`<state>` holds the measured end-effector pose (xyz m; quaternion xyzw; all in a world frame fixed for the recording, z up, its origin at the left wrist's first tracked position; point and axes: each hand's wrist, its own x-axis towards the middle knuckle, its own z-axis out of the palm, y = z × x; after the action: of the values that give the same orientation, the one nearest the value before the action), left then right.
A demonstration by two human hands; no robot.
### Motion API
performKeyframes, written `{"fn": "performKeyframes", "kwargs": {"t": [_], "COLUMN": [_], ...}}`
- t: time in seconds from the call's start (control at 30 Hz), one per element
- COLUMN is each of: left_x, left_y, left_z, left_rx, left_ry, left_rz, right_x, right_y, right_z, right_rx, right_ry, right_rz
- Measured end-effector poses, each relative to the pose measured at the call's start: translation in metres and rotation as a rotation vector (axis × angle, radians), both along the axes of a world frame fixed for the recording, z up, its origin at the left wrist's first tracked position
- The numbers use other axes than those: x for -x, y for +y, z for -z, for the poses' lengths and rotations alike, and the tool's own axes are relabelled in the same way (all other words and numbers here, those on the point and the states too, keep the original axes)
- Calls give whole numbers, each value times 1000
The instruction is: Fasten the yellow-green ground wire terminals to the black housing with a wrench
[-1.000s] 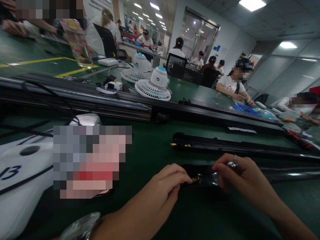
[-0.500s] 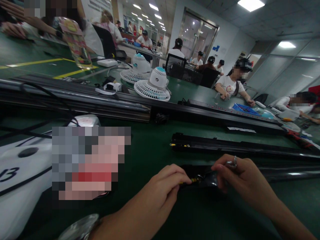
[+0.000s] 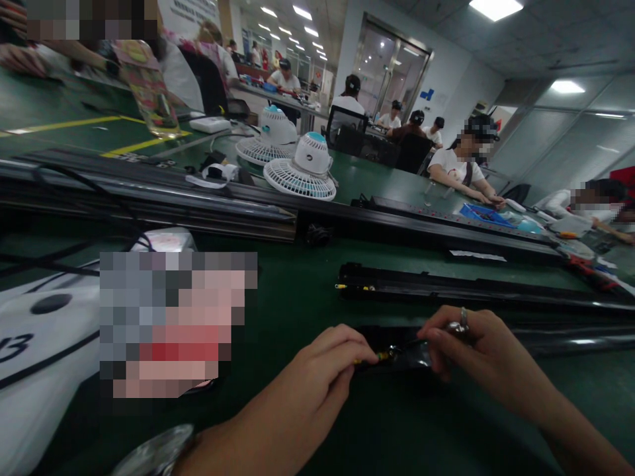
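Almost nothing shifts: the left hand (image 3: 317, 377) stays pinched on the yellow-tipped wire end (image 3: 380, 357), and the right hand (image 3: 476, 350) stays closed on the black rail (image 3: 570, 340), just nearer than the second rail (image 3: 446, 289). Both grips hold steady.

A long black rail (image 3: 198, 198) crossed the green table (image 3: 297, 297) from left to right. Beyond it two white fans (image 3: 299, 173) (image 3: 270, 135) rested grille-down. A slim black strip (image 3: 471, 291) lay toward the right edge, a white numbered cloth (image 3: 40, 344) at the left edge, and a blue tray (image 3: 483, 216) before a seated co-worker (image 3: 459, 168).
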<state>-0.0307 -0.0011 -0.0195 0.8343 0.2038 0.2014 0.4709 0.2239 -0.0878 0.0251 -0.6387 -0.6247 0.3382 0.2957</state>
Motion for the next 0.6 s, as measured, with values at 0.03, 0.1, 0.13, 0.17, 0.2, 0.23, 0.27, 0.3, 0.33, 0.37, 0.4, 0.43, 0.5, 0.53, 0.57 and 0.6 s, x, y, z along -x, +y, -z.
{"fn": "performKeyframes", "kwargs": {"t": [0.03, 0.1, 0.13, 0.17, 0.2, 0.23, 0.27, 0.3, 0.33, 0.37, 0.4, 0.43, 0.5, 0.53, 0.57, 0.6], "left_x": [0, 0, 0, -1, -1, -1, -1, -1, 0, 0, 0, 0, -1, -1, -1, -1], "left_y": [0, 0, 0, 0, 0, 0, 0, 0, 0, 0, 0, -1, -1, 0, 0, 0], "left_z": [0, 0, 0, 0, 0, -1, -1, -2, -3, -3, -4, -4, -5, -5, -5, -6], "left_rx": [1, -3, -5, -7, -9, -10, -8, -5, 0, 5, 10, 15, 20, 20, 19, 18], "left_ry": [4, 5, 7, 9, 5, 0, -4, -7, -8, -8, -7, -5, -1, 1, 7, 16], "left_rz": [0, -1, -1, 0, 0, 1, 1, 0, 0, 0, 0, -1, -5, -10, -15, -20], "right_x": [-1, -3, -4, -5, -5, -5, -5, -5, -5, -4, -5, -6, -12, -16, -21, -26], "right_y": [0, 1, 1, 1, 2, 2, 2, 2, 2, 3, 3, 3, 3, 3, 2, 1], "right_z": [-1, -2, -2, -3, -3, -3, -3, -3, -4, -4, -4, -4, -3, -2, 0, 2], "right_rx": [15, 41, 52, 62, 70, 75, 77, 74, 66, 56, 45, 41, 46, 48, 46, 45], "right_ry": [16, 46, 57, 65, 71, 75, 76, 78, 77, 76, 76, 80, 105, 125, 143, 169], "right_rz": [-5, -15, -17, -17, -13, -7, -1, 3, 9, 16, 24, 32, 43, 46, 49, 46]}}
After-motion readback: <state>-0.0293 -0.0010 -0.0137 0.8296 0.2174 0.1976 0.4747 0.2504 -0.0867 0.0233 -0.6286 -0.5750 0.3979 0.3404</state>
